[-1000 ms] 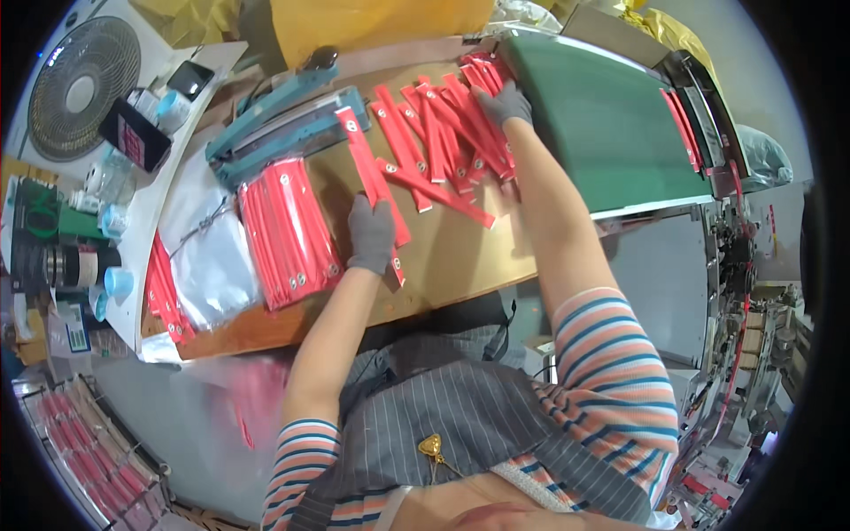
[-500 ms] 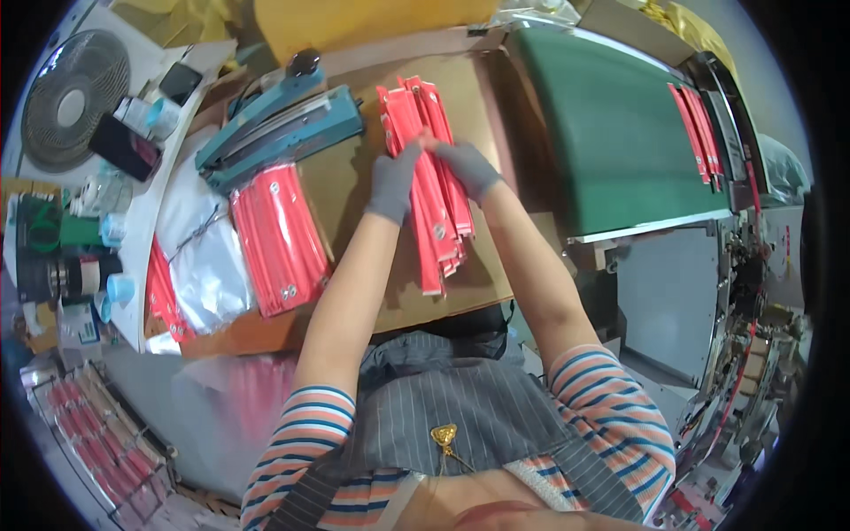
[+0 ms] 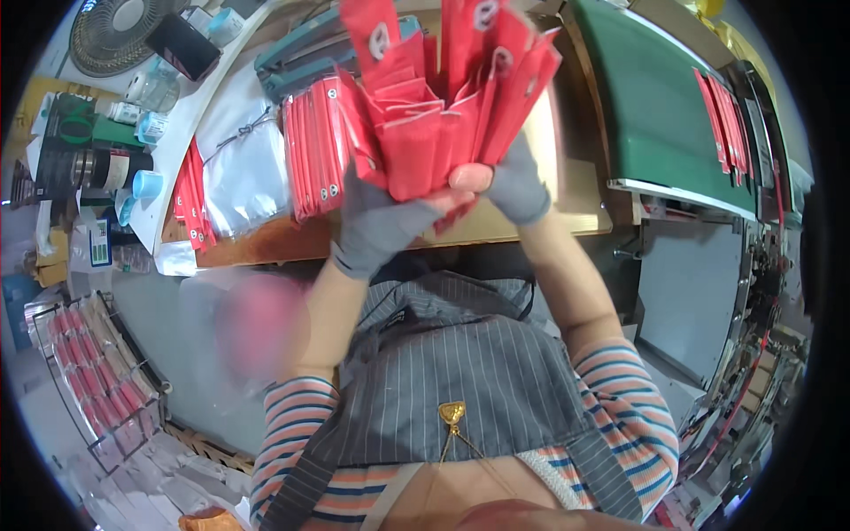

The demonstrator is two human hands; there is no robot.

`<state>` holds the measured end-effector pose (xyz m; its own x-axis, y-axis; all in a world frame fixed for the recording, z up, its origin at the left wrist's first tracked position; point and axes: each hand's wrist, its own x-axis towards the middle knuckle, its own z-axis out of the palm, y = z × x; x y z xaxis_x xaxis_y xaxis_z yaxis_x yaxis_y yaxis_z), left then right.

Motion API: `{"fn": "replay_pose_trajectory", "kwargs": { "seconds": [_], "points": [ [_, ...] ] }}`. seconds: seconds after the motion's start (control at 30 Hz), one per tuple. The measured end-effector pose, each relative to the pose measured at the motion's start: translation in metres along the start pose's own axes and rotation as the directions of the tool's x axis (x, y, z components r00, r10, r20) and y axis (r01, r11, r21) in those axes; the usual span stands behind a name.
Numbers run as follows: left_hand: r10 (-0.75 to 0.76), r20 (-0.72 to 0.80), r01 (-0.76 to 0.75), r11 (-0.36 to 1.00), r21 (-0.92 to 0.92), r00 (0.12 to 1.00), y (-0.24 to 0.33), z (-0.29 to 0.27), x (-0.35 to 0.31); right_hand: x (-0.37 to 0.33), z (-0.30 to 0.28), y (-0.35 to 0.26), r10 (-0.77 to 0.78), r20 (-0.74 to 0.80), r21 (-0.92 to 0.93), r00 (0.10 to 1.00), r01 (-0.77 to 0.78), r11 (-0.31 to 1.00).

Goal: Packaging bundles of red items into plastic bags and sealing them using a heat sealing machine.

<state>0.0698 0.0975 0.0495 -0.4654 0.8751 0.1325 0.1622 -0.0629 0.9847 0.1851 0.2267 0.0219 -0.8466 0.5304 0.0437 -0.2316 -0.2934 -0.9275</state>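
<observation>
Between my hands stands a fanned bundle of slim red packets [image 3: 414, 146], raised close and tilted toward me, with small white round marks near their upper ends. My left hand [image 3: 379, 221], in a grey fingerless-type glove, is closed round the bundle's lower left. Gloved the same way, my right hand [image 3: 515, 188] grips the lower right, its bare thumb pressed on the packets. Just left of the bundle lies a clear bag of red packets [image 3: 310, 152]. Beside that rests a stack of clear plastic bags [image 3: 250, 181] tied with a dark cord.
A blue bag sealer [image 3: 305, 55] sits behind the bagged packets. To the right is a green conveyor belt [image 3: 642, 106] carrying several red packets [image 3: 722, 124]. A side shelf on the left holds a fan [image 3: 111, 31], a phone [image 3: 183, 46] and cups. A wire rack [image 3: 97, 376] stands lower left.
Both hands have brought the red packets up and toward me, from lying lengthwise over the table to a raised, fanned bundle. My view has shifted, so the bench sits higher in it.
</observation>
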Motion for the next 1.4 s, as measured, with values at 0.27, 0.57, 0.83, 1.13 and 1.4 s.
{"fn": "replay_pose_trajectory", "kwargs": {
  "seconds": [0.27, 0.57, 0.83, 1.13, 1.4],
  "points": [
    [0.045, 0.224, -0.011, 0.989, -0.150, 0.973, -0.056, -0.021, 0.015, 0.010, 0.005, 0.003, -0.247, 0.225, -0.190, 0.943, 0.291, 0.938],
    [-0.175, 0.505, 0.512, 0.532, -0.674, 0.845, -0.054, -0.028, -0.045, 0.010, 0.065, -0.006, -0.010, 0.204, -0.236, 0.979, 0.059, 0.970],
    [-0.424, 0.050, 0.398, 0.879, 0.263, 0.904, -0.121, -0.128, -0.055, 0.016, 0.037, 0.070, 0.360, 0.367, 0.112, 0.858, -0.424, 0.899],
    [-0.351, -0.156, 0.339, 0.551, 0.762, 0.923, -0.120, -0.299, -0.040, 0.019, 0.053, 0.075, 0.378, 0.381, 0.034, 0.844, -0.421, 0.906],
    [0.355, -0.302, -0.050, 0.716, 0.696, 0.885, -0.067, -0.082, -0.075, 0.022, 0.094, 0.068, 0.341, 0.298, -0.064, 0.892, -0.338, 0.939]
  ]
}}
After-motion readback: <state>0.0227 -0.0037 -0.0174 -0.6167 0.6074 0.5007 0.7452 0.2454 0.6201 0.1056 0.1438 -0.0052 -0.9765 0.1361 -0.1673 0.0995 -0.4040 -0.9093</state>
